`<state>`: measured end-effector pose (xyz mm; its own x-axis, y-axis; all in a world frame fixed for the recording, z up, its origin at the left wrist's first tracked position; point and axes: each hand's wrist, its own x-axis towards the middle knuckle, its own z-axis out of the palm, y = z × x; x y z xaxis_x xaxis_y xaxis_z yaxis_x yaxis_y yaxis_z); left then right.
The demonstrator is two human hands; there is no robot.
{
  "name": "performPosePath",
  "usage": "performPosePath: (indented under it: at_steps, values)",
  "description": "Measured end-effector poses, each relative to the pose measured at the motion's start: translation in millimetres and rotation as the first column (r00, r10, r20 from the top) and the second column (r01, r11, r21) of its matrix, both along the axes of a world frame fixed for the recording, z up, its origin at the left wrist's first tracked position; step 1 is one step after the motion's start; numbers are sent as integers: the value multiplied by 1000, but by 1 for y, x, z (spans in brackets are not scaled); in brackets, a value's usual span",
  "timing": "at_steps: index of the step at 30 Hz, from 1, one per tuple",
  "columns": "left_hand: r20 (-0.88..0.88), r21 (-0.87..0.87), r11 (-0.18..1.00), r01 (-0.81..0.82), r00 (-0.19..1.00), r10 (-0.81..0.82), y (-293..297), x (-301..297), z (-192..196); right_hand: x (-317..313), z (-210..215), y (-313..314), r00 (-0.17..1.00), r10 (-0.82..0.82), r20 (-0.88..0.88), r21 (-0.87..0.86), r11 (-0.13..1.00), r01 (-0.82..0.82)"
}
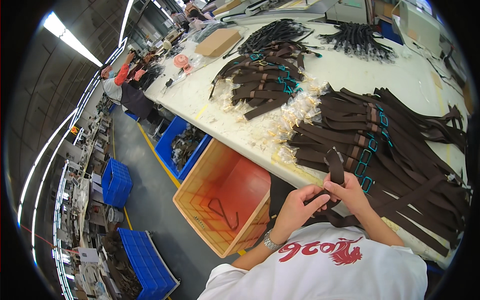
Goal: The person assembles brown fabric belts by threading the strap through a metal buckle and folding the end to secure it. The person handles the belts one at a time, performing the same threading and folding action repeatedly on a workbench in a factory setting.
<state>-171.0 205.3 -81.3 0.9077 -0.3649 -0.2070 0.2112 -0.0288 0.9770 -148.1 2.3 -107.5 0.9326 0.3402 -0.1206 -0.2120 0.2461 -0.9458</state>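
Both my hands are at the table's near edge, closed on a dark brown strap (336,170). One end of it stands up in a curl above my right hand (348,193), whose thumb and fingers pinch it. My left hand (303,204), below a metal wristwatch, grips the strap lower down, close to the right. Just beyond lies a wide pile of brown straps (345,127) with teal buckles (364,163) and paler brown loops. Clear plastic wrappings with small gold-coloured pieces (300,112) cover the pile's left ends. My fingers hide part of the held strap.
Another brown strap bundle (267,75) and black strap piles (275,35) lie farther back on the white table (185,107). An orange bin (230,185) with a bent rod inside stands left of me, beside a blue crate (167,145). A person (125,90) works at the far left.
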Motion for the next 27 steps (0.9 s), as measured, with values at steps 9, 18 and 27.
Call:
performPosePath:
  at_steps: [9,18,27]
  values:
    - [16,115,992,58,998,-61,0,-6,-1,-18,18,15,980,10,-201,314,948,55]
    - [327,82,974,-209,929,172,-28,-1,-30,-25,14,28,984,-109,-142,250,958,142]
    - [800,422,840,-340,576,-169,-4,7,-23,-25,5,31,985,-44,-169,275,957,90]
